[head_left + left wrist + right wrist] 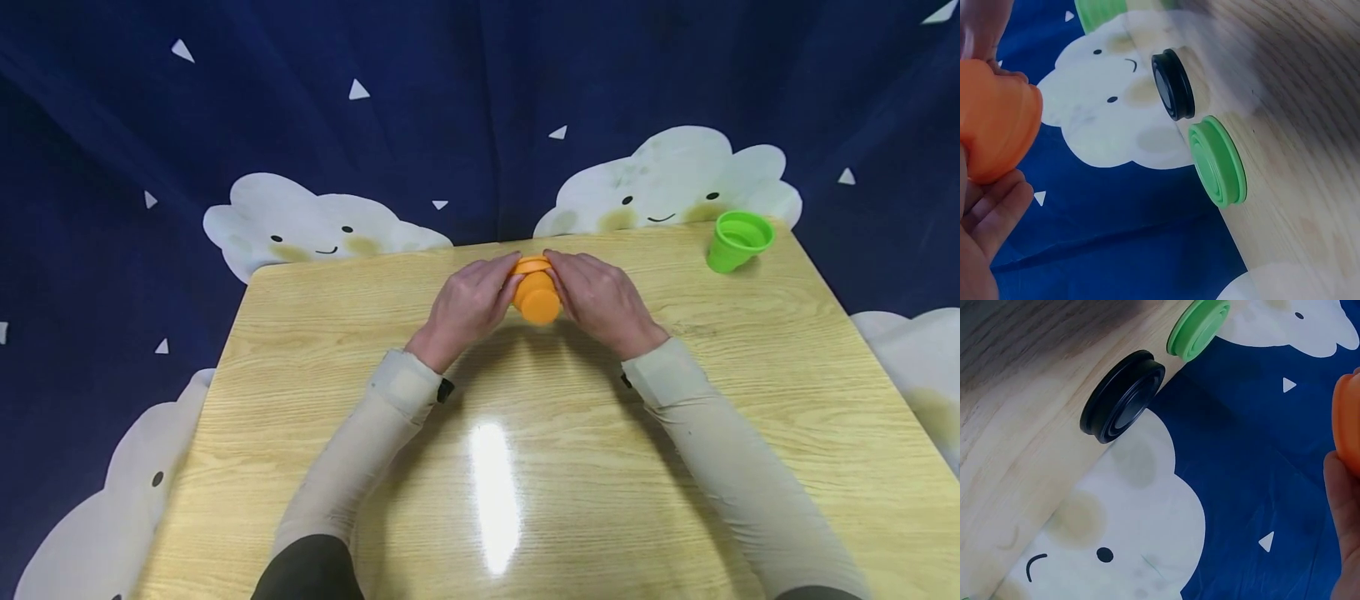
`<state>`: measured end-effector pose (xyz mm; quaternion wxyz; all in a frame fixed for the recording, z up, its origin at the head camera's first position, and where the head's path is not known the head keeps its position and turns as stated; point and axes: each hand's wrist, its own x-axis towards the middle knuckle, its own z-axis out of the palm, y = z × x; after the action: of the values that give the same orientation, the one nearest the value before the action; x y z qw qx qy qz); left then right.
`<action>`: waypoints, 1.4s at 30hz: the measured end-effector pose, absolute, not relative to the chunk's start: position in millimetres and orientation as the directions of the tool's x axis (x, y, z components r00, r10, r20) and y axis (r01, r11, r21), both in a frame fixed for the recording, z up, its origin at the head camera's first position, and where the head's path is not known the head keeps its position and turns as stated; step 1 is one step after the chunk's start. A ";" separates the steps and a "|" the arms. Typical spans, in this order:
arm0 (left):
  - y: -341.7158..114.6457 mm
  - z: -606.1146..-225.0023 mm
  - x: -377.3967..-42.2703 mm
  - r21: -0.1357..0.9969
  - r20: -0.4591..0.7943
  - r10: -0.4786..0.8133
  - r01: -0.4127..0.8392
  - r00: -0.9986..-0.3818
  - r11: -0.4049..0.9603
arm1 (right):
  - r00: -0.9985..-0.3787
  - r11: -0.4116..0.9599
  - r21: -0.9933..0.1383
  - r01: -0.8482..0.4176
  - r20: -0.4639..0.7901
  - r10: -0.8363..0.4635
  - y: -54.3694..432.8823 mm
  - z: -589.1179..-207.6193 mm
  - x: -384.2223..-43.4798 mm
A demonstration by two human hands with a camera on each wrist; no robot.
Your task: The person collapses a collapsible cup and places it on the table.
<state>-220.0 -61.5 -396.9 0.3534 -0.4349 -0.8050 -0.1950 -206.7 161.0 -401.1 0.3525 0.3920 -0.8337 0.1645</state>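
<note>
My left hand (pixel 468 304) and right hand (pixel 600 300) grip an orange collapsible cup (pixel 540 302) from both sides, near the far edge of the table. Its round base faces the head camera, and the fingers sit along its wider rim. In the left wrist view the orange cup (pixel 1004 119) shows close up, with left fingers (pixel 1004 209) below it. Only part of the orange cup (pixel 1349 425) enters the right wrist view, beside right fingers (pixel 1340 494). Behind the hands stand a black ring-shaped disc (pixel 1174 84) and a green one (pixel 1217 161), hidden in the head view.
A green cup (pixel 738 240) stands upright at the table's far right corner. The wooden table (pixel 322 358) ends at a dark blue curtain (pixel 420 100) with white clouds. A bright reflection lies on the tabletop between the forearms.
</note>
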 end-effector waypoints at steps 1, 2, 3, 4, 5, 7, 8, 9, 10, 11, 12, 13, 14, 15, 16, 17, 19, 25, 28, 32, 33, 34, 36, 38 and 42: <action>-61.1 -397.1 -220.0 0.001 0.746 0.557 0.838 -0.364 0.545 | -0.440 0.639 0.004 -0.769 0.722 -0.534 160.3 -401.1 -206.9; -60.7 -397.0 -219.9 -0.002 0.754 0.551 0.839 -0.356 0.544 | -0.435 0.639 0.007 -0.769 0.727 -0.531 159.4 -400.9 -207.0; -60.4 -396.9 -219.9 -0.001 0.761 0.546 0.840 -0.351 0.542 | -0.433 0.640 0.007 -0.768 0.731 -0.528 158.6 -401.0 -207.3; -60.3 -396.9 -219.9 0.000 0.766 0.541 0.842 -0.347 0.540 | -0.430 0.640 0.007 -0.769 0.734 -0.525 157.8 -401.0 -207.5; -60.1 -396.8 -219.9 0.003 0.771 0.534 0.842 -0.346 0.540 | -0.430 0.641 0.007 -0.767 0.737 -0.522 157.0 -401.0 -207.7; -59.8 -395.9 -219.8 0.028 0.778 0.518 0.844 -0.355 0.536 | -0.433 0.648 0.001 -0.762 0.743 -0.511 155.9 -401.4 -207.9; -59.9 -395.4 -219.8 0.051 0.781 0.507 0.846 -0.365 0.531 | -0.437 0.651 -0.004 -0.759 0.744 -0.505 155.5 -401.6 -208.0; -59.9 -395.1 -220.1 0.089 0.782 0.491 0.849 -0.384 0.521 | -0.443 0.654 -0.013 -0.756 0.745 -0.498 155.0 -401.7 -207.9; -59.9 -394.7 -220.1 0.132 0.781 0.476 0.851 -0.405 0.508 | -0.450 0.656 -0.024 -0.755 0.746 -0.490 154.6 -401.8 -207.7; -60.0 -394.2 -220.1 0.180 0.779 0.459 0.854 -0.427 0.489 | -0.460 0.660 -0.038 -0.751 0.747 -0.481 154.2 -402.0 -207.5; -60.1 -393.8 -220.2 0.230 0.775 0.444 0.856 -0.448 0.462 | -0.471 0.661 -0.056 -0.748 0.747 -0.470 153.8 -402.0 -207.3; -60.4 -393.7 -220.2 0.276 0.771 0.433 0.858 -0.466 0.433 | -0.483 0.660 -0.080 -0.747 0.748 -0.456 153.4 -402.3 -207.0; -60.9 -393.9 -220.1 0.321 0.766 0.424 0.859 -0.484 0.399 | -0.495 0.659 -0.102 -0.746 0.747 -0.444 152.9 -402.4 -206.7; -61.5 -394.3 -220.2 0.368 0.758 0.415 0.856 -0.502 0.363 | -0.509 0.656 -0.129 -0.743 0.745 -0.430 152.4 -402.6 -206.6; -62.3 -394.5 -219.6 0.408 0.752 0.410 0.853 -0.516 0.326 | -0.526 0.653 -0.161 -0.740 0.743 -0.413 152.0 -403.0 -206.6; -63.2 -395.1 -219.3 0.443 0.747 0.405 0.849 -0.528 0.288 | -0.547 0.651 -0.198 -0.733 0.740 -0.390 151.6 -403.2 -206.4; -65.5 -396.1 -218.5 0.502 0.743 0.390 0.838 -0.545 0.215 | -0.597 0.638 -0.292 -0.713 0.730 -0.333 150.7 -403.1 -206.3; -67.7 -396.0 -217.9 0.561 0.765 0.345 0.826 -0.544 0.060 | -0.744 0.548 -0.577 -0.605 0.655 -0.132 146.0 -403.5 -207.1; -67.2 -395.3 -216.7 0.571 0.767 0.334 0.820 -0.548 0.037 | -0.794 0.503 -0.662 -0.556 0.602 -0.086 142.8 -403.6 -206.8; -66.9 -394.3 -215.0 0.588 0.758 0.325 0.808 -0.566 0.037 | -0.838 0.473 -0.724 -0.501 0.542 -0.059 139.6 -402.1 -205.5; -66.9 -393.8 -214.7 0.589 0.756 0.327 0.807 -0.567 0.039 | -0.845 0.472 -0.731 -0.492 0.532 -0.057 139.1 -401.6 -205.2; -66.9 -393.6 -214.7 0.587 0.756 0.330 0.809 -0.566 0.042 | -0.848 0.471 -0.735 -0.488 0.528 -0.054 138.8 -400.7 -204.7; -67.0 -393.6 -215.0 0.571 0.759 0.340 0.818 -0.555 0.061 | -0.852 0.472 -0.739 -0.480 0.522 -0.050 138.4 -399.7 -204.4; -66.9 -393.7 -215.5 0.552 0.764 0.351 0.830 -0.541 0.078 | -0.854 0.475 -0.740 -0.476 0.519 -0.047 138.5 -398.8 -204.3; -66.1 -393.6 -215.4 0.518 0.772 0.356 0.846 -0.526 0.127 | -0.847 0.487 -0.732 -0.477 0.530 -0.034 138.3 -397.6 -204.0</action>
<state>-215.4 -66.1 -393.6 0.2410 -0.4229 -0.7109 -0.5078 -204.0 138.3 -397.6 0.2295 0.1537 -0.8312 0.4825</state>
